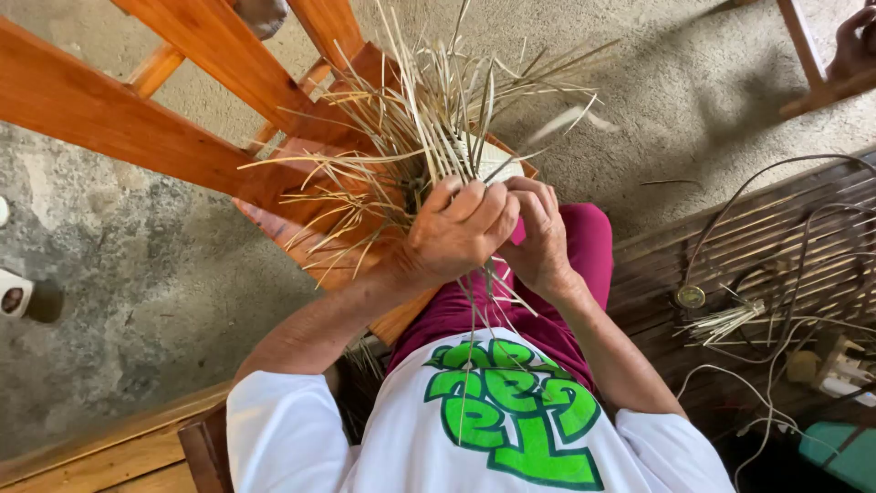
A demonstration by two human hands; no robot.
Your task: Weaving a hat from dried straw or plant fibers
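Observation:
My left hand [456,230] and my right hand [540,233] are pressed together over my lap, both gripping a small woven piece [488,164] made of pale straw strips. Many loose strip ends [411,110] fan out up and to the left from the piece. A few thin strands [488,292] hang down between my wrists over my magenta trousers. My fingers curl over the weave, hiding most of its body.
A wooden chair frame [137,119] slants across the upper left on the concrete floor. A slatted bamboo bench [776,246] at right carries cables, a round metal object [691,296], a small bundle of strips [725,321] and a plug. Another person's hand [853,41] shows at top right.

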